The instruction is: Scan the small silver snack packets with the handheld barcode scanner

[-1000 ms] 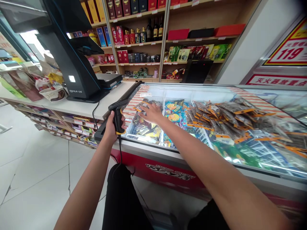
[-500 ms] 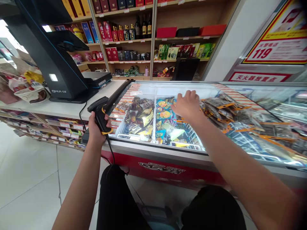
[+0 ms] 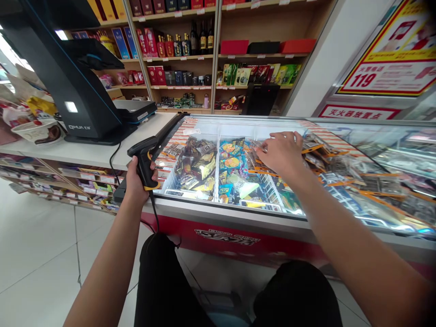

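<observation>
Now, in the head view, the freezer (image 3: 282,250) spans the space ahead of the person, with a glass top and a red front. At the freezer's left end, the left hand (image 3: 136,181) has its fingers wrapped around the handle of a black and yellow scanner (image 3: 146,168), whose cord (image 3: 155,215) hangs down by the freezer's front. Above the freezer's glass, toward its far side, the right hand (image 3: 282,152) has bent fingers over a clear packet (image 3: 251,156) with an orange edge; whether it grips the packet cannot be told. That packet lies on the freezer's glass, at the left end of a pile of similar packets (image 3: 391,195) that stretches toward the freezer's right side. Inside the freezer, under the glass, dark and yellow bags (image 3: 200,165) fill the leftmost basket, and blue bags (image 3: 233,159) lie in the section just right of it. Beside the freezer, on its left, a white bench (image 3: 151,129) carries a black till (image 3: 90,109) and a tub (image 3: 41,131). Behind the freezer stand shelves (image 3: 180,86) of boxes and bottles
</observation>
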### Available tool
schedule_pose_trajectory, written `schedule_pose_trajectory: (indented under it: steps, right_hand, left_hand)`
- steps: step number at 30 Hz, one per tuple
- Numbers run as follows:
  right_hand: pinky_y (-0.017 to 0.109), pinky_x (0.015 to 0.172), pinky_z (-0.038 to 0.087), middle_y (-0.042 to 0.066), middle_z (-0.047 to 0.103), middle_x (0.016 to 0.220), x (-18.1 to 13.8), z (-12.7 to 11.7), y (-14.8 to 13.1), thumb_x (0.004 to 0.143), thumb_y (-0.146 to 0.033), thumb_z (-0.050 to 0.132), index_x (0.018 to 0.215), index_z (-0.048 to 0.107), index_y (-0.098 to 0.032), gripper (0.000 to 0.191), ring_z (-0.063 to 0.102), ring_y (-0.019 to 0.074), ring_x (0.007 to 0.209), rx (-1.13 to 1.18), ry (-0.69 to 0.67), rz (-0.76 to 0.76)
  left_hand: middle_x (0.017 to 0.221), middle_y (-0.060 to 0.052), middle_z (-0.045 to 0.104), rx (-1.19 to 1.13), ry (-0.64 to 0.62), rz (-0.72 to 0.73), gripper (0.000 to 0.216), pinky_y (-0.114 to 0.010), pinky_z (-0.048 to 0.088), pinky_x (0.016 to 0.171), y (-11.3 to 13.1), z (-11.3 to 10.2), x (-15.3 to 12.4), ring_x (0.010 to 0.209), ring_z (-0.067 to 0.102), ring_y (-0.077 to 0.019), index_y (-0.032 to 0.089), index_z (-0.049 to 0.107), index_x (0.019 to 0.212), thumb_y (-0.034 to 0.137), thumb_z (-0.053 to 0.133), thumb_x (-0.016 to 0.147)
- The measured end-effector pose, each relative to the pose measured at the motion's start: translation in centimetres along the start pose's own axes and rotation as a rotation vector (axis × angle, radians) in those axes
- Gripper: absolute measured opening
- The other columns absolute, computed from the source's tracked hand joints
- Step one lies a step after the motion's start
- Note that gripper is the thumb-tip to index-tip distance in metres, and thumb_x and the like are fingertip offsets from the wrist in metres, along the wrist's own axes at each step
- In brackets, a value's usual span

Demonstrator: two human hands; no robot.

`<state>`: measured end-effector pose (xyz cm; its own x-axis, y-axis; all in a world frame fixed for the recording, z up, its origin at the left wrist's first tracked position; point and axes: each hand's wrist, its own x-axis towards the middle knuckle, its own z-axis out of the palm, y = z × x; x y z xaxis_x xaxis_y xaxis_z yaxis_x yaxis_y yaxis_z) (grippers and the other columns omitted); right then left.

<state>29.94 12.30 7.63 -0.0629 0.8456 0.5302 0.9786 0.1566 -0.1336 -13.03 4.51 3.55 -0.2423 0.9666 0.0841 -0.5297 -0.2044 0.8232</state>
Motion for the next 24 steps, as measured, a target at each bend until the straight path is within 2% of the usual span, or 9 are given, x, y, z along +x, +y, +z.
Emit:
schedule_pose_trajectory:
  steps: [5, 8, 11, 13, 15, 18, 21, 22, 24]
  right_hand:
    - [0.063, 0.122, 0.053, 0.022, 0.078, 0.136, 0.7, -0.4, -3.4, 0.111, -0.046, 0.053, 0.136, 0.080, -0.017, 0.046, 0.071, 0.0422, 0.131, 0.429, 0.127, 0.094]
    - [0.054, 0.101, 0.067, 0.012, 0.078, 0.118, 1.8, 0.9, -6.8, 0.110, -0.050, 0.054, 0.143, 0.073, -0.026, 0.045, 0.077, 0.0329, 0.107, 0.862, 0.014, 0.175]
    - [0.046, 0.088, 0.070, 0.005, 0.075, 0.109, 3.2, 2.9, -10.4, 0.101, -0.045, 0.067, 0.137, 0.068, -0.031, 0.038, 0.076, 0.0255, 0.093, 1.153, -0.180, 0.312]
    - [0.043, 0.088, 0.070, 0.005, 0.076, 0.109, 3.9, 4.2, -12.1, 0.094, -0.039, 0.076, 0.134, 0.067, -0.029, 0.042, 0.076, 0.0239, 0.091, 1.119, -0.300, 0.356]
    - [0.045, 0.095, 0.068, 0.010, 0.078, 0.117, 4.1, 5.3, -12.9, 0.091, -0.037, 0.080, 0.140, 0.066, -0.024, 0.053, 0.078, 0.0280, 0.100, 0.920, -0.402, 0.351]
    - [0.058, 0.120, 0.057, 0.027, 0.068, 0.156, 3.3, 5.9, -12.7, 0.096, -0.043, 0.081, 0.164, 0.056, -0.015, 0.078, 0.067, 0.0444, 0.144, 0.518, -0.449, 0.280]
    - [0.069, 0.141, 0.029, 0.023, 0.034, 0.191, 2.1, 5.6, -11.7, 0.100, -0.055, 0.081, 0.179, 0.049, -0.022, 0.091, 0.026, 0.0511, 0.178, 0.298, -0.452, -0.012]
    - [0.069, 0.144, 0.023, 0.017, 0.029, 0.194, 1.8, 5.5, -11.3, 0.100, -0.058, 0.082, 0.181, 0.049, -0.027, 0.093, 0.019, 0.0498, 0.180, 0.283, -0.502, -0.131]
    - [0.067, 0.145, 0.023, 0.012, 0.033, 0.194, 1.4, 5.5, -10.7, 0.100, -0.061, 0.081, 0.182, 0.051, -0.033, 0.091, 0.023, 0.0470, 0.180, 0.300, -0.633, -0.295]
  left_hand:
    - [0.071, 0.003, 0.061, 0.012, -0.082, 0.000, 0.047, -0.022, 0.040, 0.039, -0.1, 0.0, -0.2, 0.044, 0.052, -0.0097, 0.021, 0.066, 0.100, 0.066, 0.078, 0.098]
    - [0.070, 0.003, 0.060, 0.041, -0.145, -0.013, 0.047, -0.021, 0.037, 0.039, -0.1, 0.1, -0.3, 0.042, 0.050, -0.0089, 0.021, 0.066, 0.099, 0.067, 0.077, 0.099]
    - [0.071, 0.003, 0.060, 0.062, -0.163, -0.046, 0.048, -0.022, 0.036, 0.040, 0.0, 0.2, -0.5, 0.042, 0.050, -0.0087, 0.021, 0.065, 0.097, 0.068, 0.076, 0.099]
    - [0.072, 0.003, 0.059, 0.075, -0.173, -0.042, 0.049, -0.022, 0.037, 0.042, 0.0, 0.3, -0.6, 0.043, 0.049, -0.0084, 0.021, 0.065, 0.097, 0.068, 0.077, 0.099]
    - [0.072, 0.004, 0.059, 0.093, -0.186, -0.028, 0.049, -0.022, 0.038, 0.043, 0.0, 0.4, -0.6, 0.043, 0.049, -0.0081, 0.020, 0.065, 0.097, 0.068, 0.077, 0.098]
    - [0.071, 0.003, 0.059, 0.114, -0.178, -0.046, 0.050, -0.023, 0.039, 0.043, 0.0, 0.5, -0.6, 0.043, 0.047, -0.0082, 0.020, 0.065, 0.096, 0.069, 0.076, 0.099]
    - [0.072, 0.003, 0.059, 0.120, -0.181, -0.081, 0.050, -0.023, 0.036, 0.042, 0.0, 0.5, -0.5, 0.043, 0.048, -0.0087, 0.020, 0.065, 0.095, 0.069, 0.076, 0.099]
    - [0.072, 0.003, 0.060, 0.121, -0.193, -0.078, 0.050, -0.023, 0.035, 0.041, -0.1, 0.4, -0.5, 0.043, 0.048, -0.0088, 0.020, 0.065, 0.096, 0.068, 0.077, 0.098]
    - [0.072, 0.003, 0.060, 0.123, -0.224, -0.057, 0.050, -0.023, 0.033, 0.041, -0.1, 0.3, -0.5, 0.043, 0.049, -0.0089, 0.020, 0.065, 0.097, 0.068, 0.080, 0.095]
